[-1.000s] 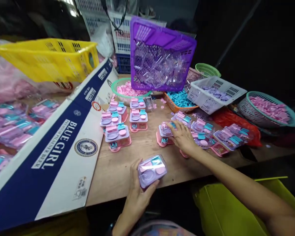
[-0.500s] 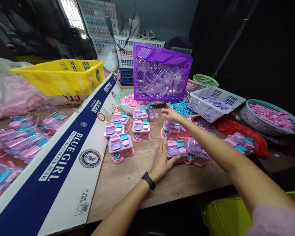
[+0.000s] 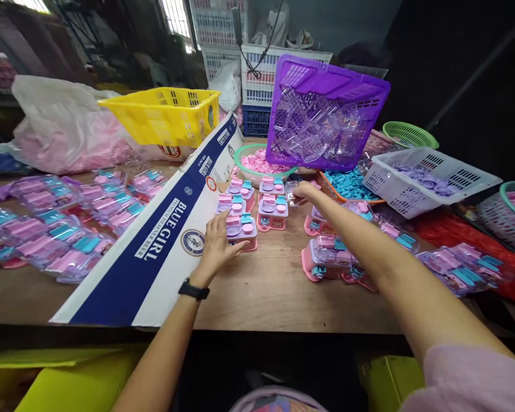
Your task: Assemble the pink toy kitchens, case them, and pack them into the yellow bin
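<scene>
Your wooden table (image 3: 278, 292) fills the view, and a long Blue Girl cardboard sheet (image 3: 154, 252) lies slanted over it from 7 o'clock up toward 12. At 1 o'clock a purple crate (image 3: 326, 114) is tipped toward you, full of clear plastic covers; a yellow crate (image 3: 163, 114) sits at 11 o'clock, a white basket (image 3: 429, 180) of lilac pieces at 2 o'clock. Wrapped toy sets (image 3: 55, 229) spread across 9 o'clock, and a few more lie at 3 o'clock.

Your left hand (image 3: 217, 246), a black watch (image 3: 193, 290) on its wrist, lies at the centre with fingers spread loosely against the nearest pink toy set (image 3: 241, 229), touching its side rather than closing round it. That set is the front one of a small cluster just beside the cardboard's edge.

Your right hand (image 3: 311, 191) reaches out toward 1 o'clock, and its fingers seem to pinch a clear plastic cover (image 3: 294, 193), though the cover is too transparent to be sure, just below the purple crate.
</scene>
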`<state>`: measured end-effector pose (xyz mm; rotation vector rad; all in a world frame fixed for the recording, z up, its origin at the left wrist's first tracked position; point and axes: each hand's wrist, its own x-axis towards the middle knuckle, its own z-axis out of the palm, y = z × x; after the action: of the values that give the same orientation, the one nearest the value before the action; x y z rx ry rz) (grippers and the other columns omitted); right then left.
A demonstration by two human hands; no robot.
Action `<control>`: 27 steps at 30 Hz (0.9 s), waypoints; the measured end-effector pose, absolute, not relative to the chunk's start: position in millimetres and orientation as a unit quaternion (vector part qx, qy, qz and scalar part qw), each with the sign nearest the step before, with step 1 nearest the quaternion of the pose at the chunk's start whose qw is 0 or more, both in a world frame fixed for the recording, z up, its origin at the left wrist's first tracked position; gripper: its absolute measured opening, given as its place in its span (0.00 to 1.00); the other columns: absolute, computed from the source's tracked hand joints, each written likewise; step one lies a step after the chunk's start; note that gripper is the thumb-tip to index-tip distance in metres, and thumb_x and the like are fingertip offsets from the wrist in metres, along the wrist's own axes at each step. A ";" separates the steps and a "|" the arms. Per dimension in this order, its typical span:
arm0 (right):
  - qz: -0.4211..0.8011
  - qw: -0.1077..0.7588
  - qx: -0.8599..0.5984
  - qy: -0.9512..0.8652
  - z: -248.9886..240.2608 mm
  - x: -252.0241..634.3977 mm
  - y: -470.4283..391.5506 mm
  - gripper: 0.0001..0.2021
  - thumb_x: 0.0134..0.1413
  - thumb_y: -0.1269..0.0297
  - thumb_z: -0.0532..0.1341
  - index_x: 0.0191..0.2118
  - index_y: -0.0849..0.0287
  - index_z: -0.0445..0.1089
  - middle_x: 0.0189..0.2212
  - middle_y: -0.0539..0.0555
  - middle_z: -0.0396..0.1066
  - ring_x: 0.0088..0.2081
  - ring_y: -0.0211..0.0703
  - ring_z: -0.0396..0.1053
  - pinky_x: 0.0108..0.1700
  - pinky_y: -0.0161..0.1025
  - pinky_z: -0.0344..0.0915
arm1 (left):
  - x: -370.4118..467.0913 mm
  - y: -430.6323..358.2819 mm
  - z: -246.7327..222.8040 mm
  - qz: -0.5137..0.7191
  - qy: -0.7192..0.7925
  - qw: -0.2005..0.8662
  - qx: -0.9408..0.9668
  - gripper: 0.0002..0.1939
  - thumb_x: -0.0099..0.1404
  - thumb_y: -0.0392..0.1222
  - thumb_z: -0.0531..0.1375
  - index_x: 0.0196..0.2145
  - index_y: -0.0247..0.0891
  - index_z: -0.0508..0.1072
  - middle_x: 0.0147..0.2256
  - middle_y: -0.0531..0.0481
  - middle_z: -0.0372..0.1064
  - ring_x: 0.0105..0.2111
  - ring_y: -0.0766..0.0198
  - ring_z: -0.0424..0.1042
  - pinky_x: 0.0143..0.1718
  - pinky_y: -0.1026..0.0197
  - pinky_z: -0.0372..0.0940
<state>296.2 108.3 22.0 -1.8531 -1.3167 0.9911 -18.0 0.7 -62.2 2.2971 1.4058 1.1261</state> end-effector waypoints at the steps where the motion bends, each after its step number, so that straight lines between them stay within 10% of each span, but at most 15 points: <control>1: 0.373 0.303 -0.730 -0.486 26.3 296.9 102.2 0.04 0.57 0.79 0.64 0.33 0.66 0.74 0.16 0.52 0.67 0.26 0.46 0.74 0.36 0.45 0.75 | -20.7 3.9 -64.8 0.372 0.473 0.131 0.788 0.49 0.58 0.54 0.72 0.69 0.37 0.56 0.64 0.33 0.60 0.65 0.39 0.60 0.67 0.35 0.55; 7: 0.347 0.365 -0.715 -0.485 63.3 310.9 28.4 0.05 0.62 0.76 0.59 0.38 0.62 0.72 0.25 0.51 0.72 0.28 0.37 0.72 0.38 0.36 0.71 | -17.5 -11.1 -66.5 0.385 0.456 0.178 0.783 0.41 0.61 0.47 0.68 0.67 0.34 0.58 0.59 0.36 0.63 0.62 0.44 0.64 0.65 0.41 0.59; 13: 0.580 0.344 -0.539 -0.505 61.7 292.7 -67.2 0.06 0.59 0.63 0.67 0.39 0.60 0.75 0.29 0.52 0.73 0.31 0.40 0.72 0.38 0.38 0.70 | -6.4 -95.9 -73.5 0.387 0.433 0.202 0.789 0.38 0.61 0.45 0.67 0.66 0.40 0.60 0.58 0.39 0.65 0.61 0.44 0.64 0.66 0.39 0.58; 19: 0.706 0.292 -0.473 -0.439 32.9 246.8 -91.3 0.09 0.53 0.66 0.69 0.41 0.59 0.77 0.33 0.51 0.74 0.29 0.36 0.69 0.33 0.34 0.69 | 18.7 -156.6 -67.8 0.452 0.463 0.186 0.739 0.55 0.57 0.58 0.73 0.72 0.41 0.49 0.64 0.33 0.60 0.65 0.41 0.63 0.66 0.39 0.57; 27: 0.395 0.316 -0.524 -0.685 32.4 228.4 -116.4 0.22 0.71 0.44 0.54 0.48 0.57 0.75 0.48 0.58 0.76 0.49 0.49 0.75 0.50 0.45 0.72 | 17.6 -150.7 -42.4 0.497 0.466 0.165 0.714 0.36 0.59 0.61 0.72 0.58 0.41 0.71 0.55 0.40 0.75 0.56 0.46 0.73 0.62 0.46 0.61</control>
<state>228.4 -116.4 32.4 -1.3812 -1.8040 1.0393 17.6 -150.7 -42.4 2.0331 1.3268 1.4159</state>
